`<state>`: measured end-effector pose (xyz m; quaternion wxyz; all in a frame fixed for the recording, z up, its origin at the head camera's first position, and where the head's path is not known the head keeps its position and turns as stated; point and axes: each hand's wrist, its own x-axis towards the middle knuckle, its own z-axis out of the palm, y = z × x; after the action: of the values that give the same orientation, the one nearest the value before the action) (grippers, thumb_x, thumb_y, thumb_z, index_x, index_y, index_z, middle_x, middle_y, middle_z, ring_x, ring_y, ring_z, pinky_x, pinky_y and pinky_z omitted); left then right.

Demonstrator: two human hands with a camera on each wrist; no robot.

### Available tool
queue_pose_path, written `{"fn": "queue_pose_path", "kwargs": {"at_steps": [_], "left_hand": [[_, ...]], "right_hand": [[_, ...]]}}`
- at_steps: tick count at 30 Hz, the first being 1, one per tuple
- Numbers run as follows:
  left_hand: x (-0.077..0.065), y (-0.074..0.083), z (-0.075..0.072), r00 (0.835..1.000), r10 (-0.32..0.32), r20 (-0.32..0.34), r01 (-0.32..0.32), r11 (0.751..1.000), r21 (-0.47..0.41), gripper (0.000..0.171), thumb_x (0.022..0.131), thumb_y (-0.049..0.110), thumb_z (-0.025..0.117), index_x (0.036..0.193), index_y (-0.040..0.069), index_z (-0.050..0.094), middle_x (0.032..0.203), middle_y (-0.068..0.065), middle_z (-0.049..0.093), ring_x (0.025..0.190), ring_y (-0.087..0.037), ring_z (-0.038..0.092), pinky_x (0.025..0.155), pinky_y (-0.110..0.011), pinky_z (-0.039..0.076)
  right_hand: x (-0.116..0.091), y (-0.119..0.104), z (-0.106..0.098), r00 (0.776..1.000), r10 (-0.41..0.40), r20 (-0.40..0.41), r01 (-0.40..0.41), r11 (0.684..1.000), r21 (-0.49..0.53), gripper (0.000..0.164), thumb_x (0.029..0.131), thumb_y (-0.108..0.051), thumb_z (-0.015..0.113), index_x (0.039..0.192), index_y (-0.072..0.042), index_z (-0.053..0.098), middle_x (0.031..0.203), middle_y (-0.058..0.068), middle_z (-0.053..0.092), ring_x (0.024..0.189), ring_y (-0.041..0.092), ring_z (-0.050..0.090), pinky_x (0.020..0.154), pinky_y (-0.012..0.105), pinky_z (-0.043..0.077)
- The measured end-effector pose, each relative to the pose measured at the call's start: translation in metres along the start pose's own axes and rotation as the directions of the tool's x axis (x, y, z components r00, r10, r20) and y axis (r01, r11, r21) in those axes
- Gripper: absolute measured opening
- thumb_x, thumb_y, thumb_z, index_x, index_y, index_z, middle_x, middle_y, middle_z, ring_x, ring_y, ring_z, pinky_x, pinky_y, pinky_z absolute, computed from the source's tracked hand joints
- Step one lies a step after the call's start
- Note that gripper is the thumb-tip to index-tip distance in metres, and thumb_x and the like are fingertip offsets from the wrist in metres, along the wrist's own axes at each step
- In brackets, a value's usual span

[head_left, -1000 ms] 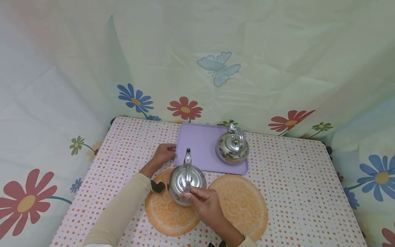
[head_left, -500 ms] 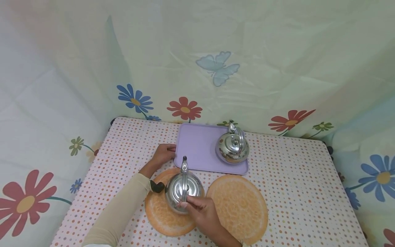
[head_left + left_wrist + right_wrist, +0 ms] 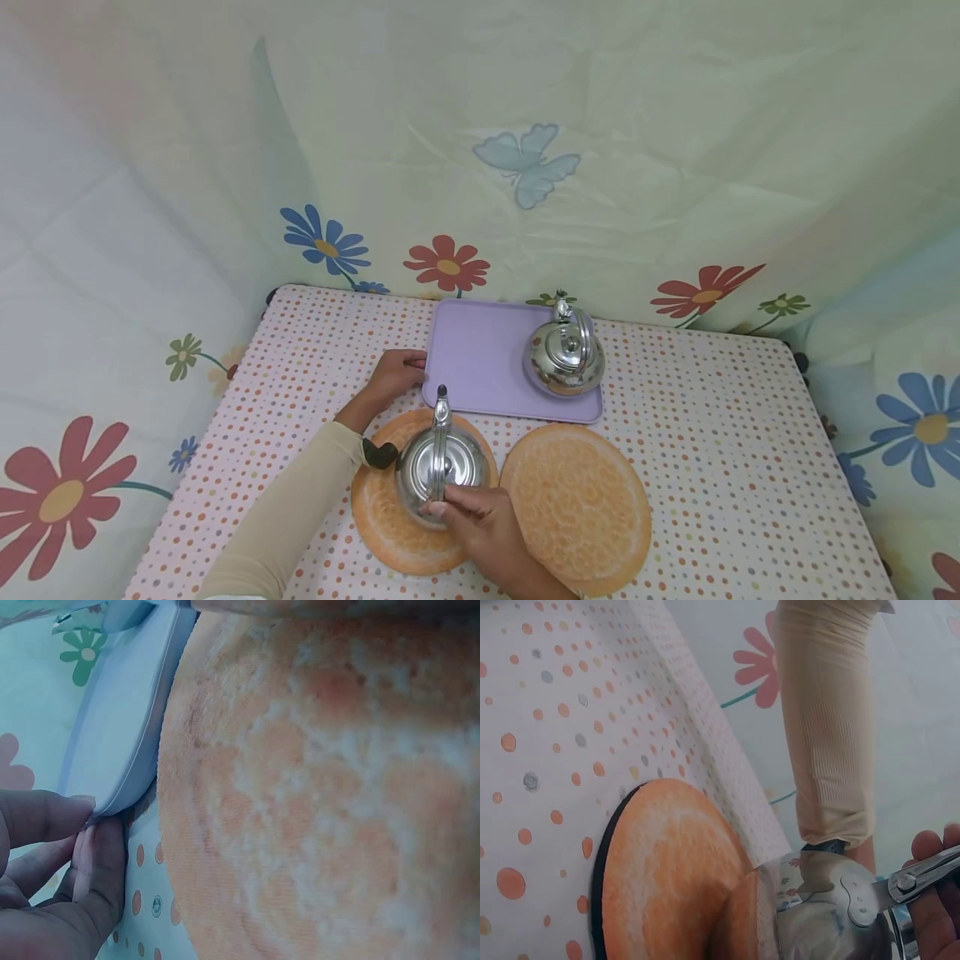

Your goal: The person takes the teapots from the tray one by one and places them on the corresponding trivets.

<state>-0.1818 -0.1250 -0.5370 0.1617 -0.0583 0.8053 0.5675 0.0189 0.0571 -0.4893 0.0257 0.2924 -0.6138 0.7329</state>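
My right hand point(image 3: 491, 533) grips the arched handle of a shiny metal kettle point(image 3: 417, 477), its spout pointing away from me. The kettle is over the left round orange-patterned mat point(image 3: 382, 533); whether its base touches the mat I cannot tell. In the right wrist view, the kettle's side point(image 3: 817, 922) mirrors the mat. My left hand point(image 3: 395, 377) pinches the left edge of a purple tray point(image 3: 476, 354), thumb above and fingers below in the left wrist view. A second metal kettle point(image 3: 562, 371) stands on the tray's right part, handle up.
A second round orange mat point(image 3: 581, 500) lies at the right of the first, close beside it. Under everything is a dotted tablecloth point(image 3: 720, 450). A flower-printed curtain point(image 3: 637, 208) hangs behind the table and at both sides.
My right hand has brought the kettle toward me and slightly left over the left mat. The left hand, the tray and the second kettle have stayed in place.
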Motion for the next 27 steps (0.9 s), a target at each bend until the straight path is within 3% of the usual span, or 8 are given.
{"fn": "queue_pose_path", "kwargs": {"at_steps": [9,14,17,20,23,27], "left_hand": [[-0.001,0.001,0.001,1.000,-0.025,-0.002,0.025,1.000,0.013,0.045,0.082,-0.001,0.064,0.127,-0.003,0.061,0.106,-0.014,0.064,0.089,-0.020,0.062,0.066,-0.025,0.052],[-0.002,0.000,0.001,1.000,-0.023,-0.001,0.023,1.000,0.013,0.045,0.082,0.000,0.064,0.127,-0.002,0.061,0.106,-0.014,0.063,0.085,-0.019,0.061,0.060,-0.024,0.050],[-0.002,0.001,0.001,1.000,-0.024,-0.004,0.024,1.000,0.009,0.045,0.082,-0.001,0.063,0.126,-0.002,0.061,0.107,-0.014,0.064,0.086,-0.019,0.061,0.064,-0.024,0.051],[-0.003,0.002,0.001,1.000,-0.029,0.000,0.029,1.000,0.007,0.045,0.082,-0.001,0.063,0.127,-0.002,0.061,0.108,-0.014,0.064,0.089,-0.020,0.062,0.068,-0.025,0.053],[-0.004,0.003,0.000,1.000,-0.028,0.009,0.028,1.000,0.004,0.045,0.083,-0.001,0.063,0.128,-0.003,0.060,0.109,-0.015,0.063,0.092,-0.021,0.062,0.072,-0.026,0.054],[-0.004,0.004,0.000,1.000,-0.030,0.006,0.030,1.000,0.008,0.045,0.083,-0.001,0.063,0.128,-0.003,0.060,0.109,-0.015,0.062,0.093,-0.022,0.061,0.074,-0.027,0.054]], "right_hand": [[-0.003,-0.002,0.008,1.000,-0.011,-0.002,0.011,1.000,0.013,0.024,0.081,0.027,0.056,0.104,0.024,0.060,0.091,0.034,0.065,0.086,0.037,0.069,0.071,0.040,0.056],[0.000,-0.015,0.012,0.999,0.050,-0.014,-0.050,0.999,0.020,0.021,0.083,0.024,0.056,0.104,0.024,0.061,0.091,0.034,0.065,0.087,0.035,0.069,0.071,0.039,0.057],[0.003,-0.024,0.013,0.997,0.081,-0.021,-0.080,0.997,0.010,0.019,0.085,0.020,0.058,0.102,0.023,0.063,0.091,0.033,0.066,0.087,0.034,0.070,0.070,0.038,0.057],[0.005,-0.026,0.014,0.999,0.051,-0.017,-0.051,0.999,-0.013,0.018,0.084,0.021,0.058,0.101,0.022,0.064,0.089,0.031,0.067,0.085,0.034,0.070,0.069,0.038,0.058],[0.003,-0.019,0.012,1.000,0.011,-0.006,-0.011,1.000,-0.009,0.020,0.083,0.024,0.057,0.102,0.023,0.063,0.089,0.031,0.067,0.085,0.034,0.070,0.069,0.039,0.058],[-0.004,-0.006,0.010,1.000,0.020,0.014,-0.021,0.999,0.045,0.020,0.084,0.024,0.056,0.104,0.024,0.060,0.091,0.032,0.066,0.087,0.035,0.069,0.072,0.040,0.057]]}}
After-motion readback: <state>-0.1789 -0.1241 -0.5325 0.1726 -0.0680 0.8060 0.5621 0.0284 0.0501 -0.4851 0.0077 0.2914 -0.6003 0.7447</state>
